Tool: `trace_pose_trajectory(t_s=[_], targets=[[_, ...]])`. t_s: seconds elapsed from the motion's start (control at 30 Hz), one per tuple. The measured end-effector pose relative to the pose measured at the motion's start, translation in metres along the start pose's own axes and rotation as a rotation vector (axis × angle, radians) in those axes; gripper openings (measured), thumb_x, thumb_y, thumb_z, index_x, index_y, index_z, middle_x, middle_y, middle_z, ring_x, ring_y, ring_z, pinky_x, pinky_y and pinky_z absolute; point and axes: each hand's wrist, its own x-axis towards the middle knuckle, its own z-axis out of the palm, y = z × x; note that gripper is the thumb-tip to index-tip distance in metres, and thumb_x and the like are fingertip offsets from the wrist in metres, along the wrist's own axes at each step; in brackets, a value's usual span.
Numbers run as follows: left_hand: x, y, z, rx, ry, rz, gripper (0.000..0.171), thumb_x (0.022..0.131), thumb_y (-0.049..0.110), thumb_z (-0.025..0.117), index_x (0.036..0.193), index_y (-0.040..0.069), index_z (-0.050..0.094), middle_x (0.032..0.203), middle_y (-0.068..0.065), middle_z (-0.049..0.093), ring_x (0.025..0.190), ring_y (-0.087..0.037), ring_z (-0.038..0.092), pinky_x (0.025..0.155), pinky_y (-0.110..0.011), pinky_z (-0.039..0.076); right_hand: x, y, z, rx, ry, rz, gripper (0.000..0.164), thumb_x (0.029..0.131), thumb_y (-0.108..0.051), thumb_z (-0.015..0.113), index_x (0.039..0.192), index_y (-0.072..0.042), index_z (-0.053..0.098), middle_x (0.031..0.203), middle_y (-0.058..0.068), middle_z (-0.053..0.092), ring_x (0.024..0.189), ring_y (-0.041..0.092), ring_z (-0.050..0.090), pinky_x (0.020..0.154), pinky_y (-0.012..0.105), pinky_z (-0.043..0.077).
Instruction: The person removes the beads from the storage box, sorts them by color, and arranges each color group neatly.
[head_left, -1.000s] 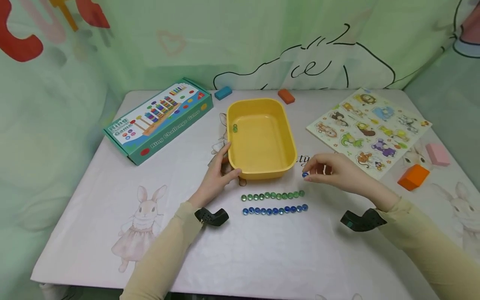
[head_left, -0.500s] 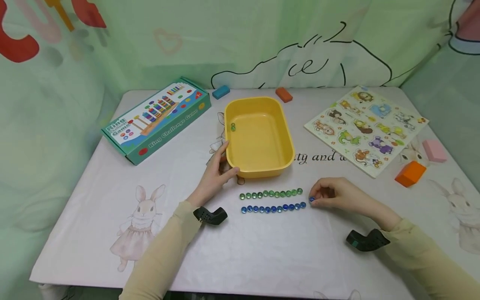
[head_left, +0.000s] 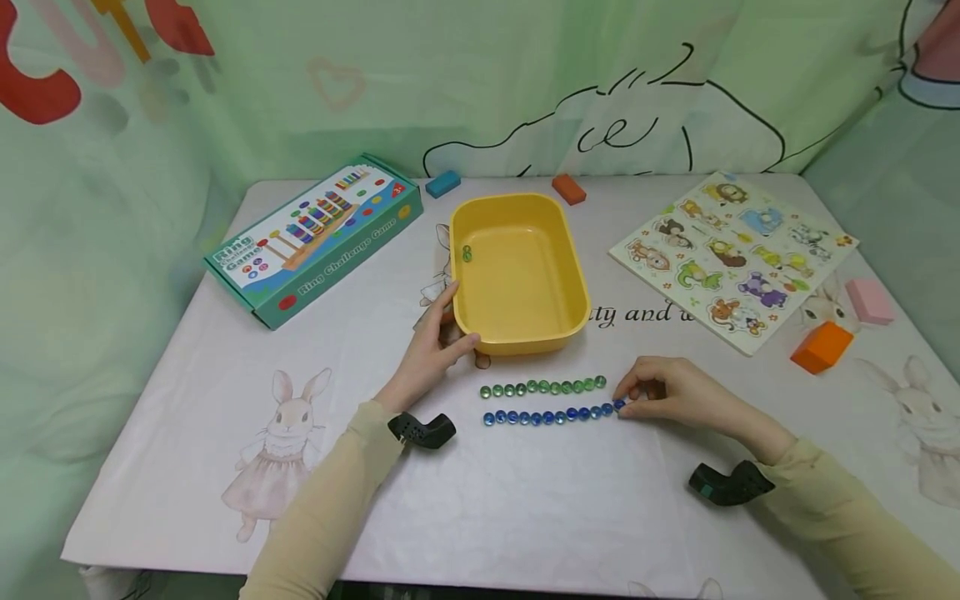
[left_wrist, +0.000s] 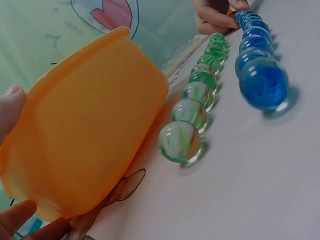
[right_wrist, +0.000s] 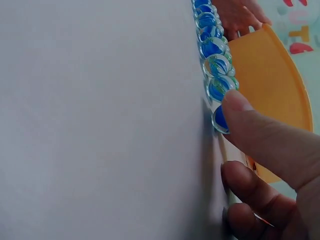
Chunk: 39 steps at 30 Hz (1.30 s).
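Observation:
My right hand (head_left: 675, 396) pinches a blue marble (head_left: 619, 405) between thumb and fingertips, at the right end of a row of blue marbles (head_left: 549, 417). In the right wrist view the thumb (right_wrist: 250, 120) partly covers this marble, close by its neighbour. A second row, of green marbles (head_left: 543, 387), lies just behind, nearly parallel. My left hand (head_left: 427, 354) holds the near left corner of a yellow plastic tub (head_left: 517, 344), its thumb and fingers spread around the corner. Inside the tub, two green marbles (head_left: 467, 253) sit by the left wall.
A green Ring Challenge Game box (head_left: 315, 242) lies at the back left. Blue (head_left: 442, 184) and red-orange blocks (head_left: 568, 189) stand behind the tub. At right are an animal puzzle board (head_left: 731, 258), an orange block (head_left: 821, 347) and a pink block (head_left: 870, 302).
My right hand has come from beside the tub toward me, then left, carrying the blue marble to the blue row's right end. The left hand has stayed at the tub.

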Motion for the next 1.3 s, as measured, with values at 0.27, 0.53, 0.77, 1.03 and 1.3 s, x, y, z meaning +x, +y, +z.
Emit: trace_pose_trajectory(t_s=[0.27,0.53,0.77,1.03,1.3], targets=[[0.0,0.0,-0.001,-0.007,-0.016,0.001,0.077,0.09,0.027,0.06,0.149,0.023,0.011,0.134,-0.015,0.047,0.114,-0.023,0.052,0.102,-0.039,0.035,0.0,0.002,-0.003,0.0,-0.047,0.006,0.014,0.076,-0.023,0.075,0.089,-0.021,0.069,0.076,-0.012,0.054,0.061,0.003,0.043,0.053,0.018,0.037],[-0.007,0.033,-0.003,-0.008,-0.019,-0.024,0.075,0.09,0.008,0.058,0.149,0.008,0.011,0.133,-0.027,0.044,0.114,-0.036,0.045,0.097,-0.045,0.033,0.014,-0.006,-0.032,-0.044,-0.212,-0.022,0.024,0.081,-0.028,0.071,0.101,-0.016,0.067,0.082,-0.011,0.058,0.069,0.003,0.049,0.059,0.019,0.043],[0.0,0.008,-0.001,-0.003,-0.014,-0.024,0.077,0.09,0.015,0.06,0.149,0.016,0.011,0.134,-0.019,0.045,0.117,-0.029,0.048,0.1,-0.042,0.034,0.05,-0.031,-0.066,-0.055,-0.383,0.007,0.026,0.082,-0.028,0.069,0.104,-0.014,0.066,0.088,-0.006,0.061,0.076,0.006,0.051,0.064,0.022,0.044],[0.002,-0.002,-0.001,0.011,-0.005,-0.004,0.078,0.089,0.025,0.062,0.149,0.019,0.013,0.132,-0.013,0.046,0.114,-0.021,0.05,0.101,-0.04,0.036,0.102,-0.065,-0.081,-0.098,-0.476,-0.035,0.024,0.082,-0.023,0.07,0.101,-0.01,0.065,0.09,0.0,0.062,0.079,0.011,0.052,0.068,0.023,0.045],[-0.002,0.013,-0.003,0.029,-0.011,-0.031,0.076,0.09,0.026,0.06,0.149,0.017,0.013,0.137,-0.017,0.042,0.12,-0.026,0.045,0.104,-0.043,0.032,0.159,-0.081,-0.069,-0.22,-0.431,0.026,0.022,0.084,-0.019,0.068,0.103,-0.007,0.065,0.088,0.002,0.06,0.083,0.018,0.05,0.072,0.029,0.043]])
